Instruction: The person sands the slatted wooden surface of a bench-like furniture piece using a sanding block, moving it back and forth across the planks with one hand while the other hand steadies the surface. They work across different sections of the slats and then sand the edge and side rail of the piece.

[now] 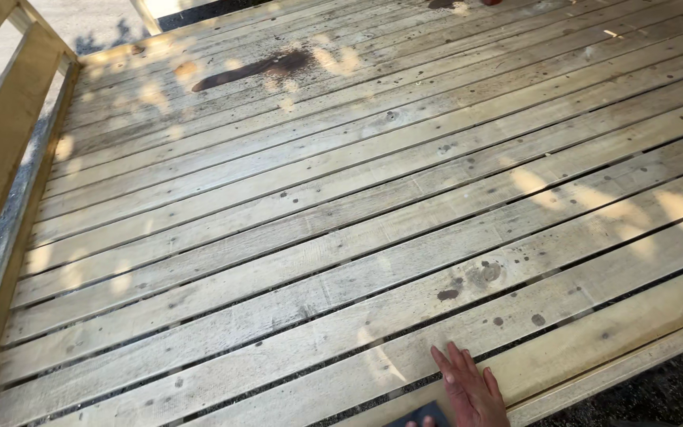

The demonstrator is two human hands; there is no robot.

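My right hand (469, 389) lies palm down at the bottom edge of the view, on a pale plank of a wooden deck (341, 237). Its fingers are stretched flat and point up and to the left. A dark blue-grey pad (419, 413) sits under the thumb side of the hand, with fingertips showing at its lower edge. Most of the pad is cut off by the frame. My left hand is out of view.
The deck planks run diagonally with narrow gaps and carry dark spots and knots (484, 273). A long dark stain (250, 69) marks the far boards. A wooden rail (1, 134) borders the left side. Dark gravel (658, 391) lies beyond the front edge at lower right.
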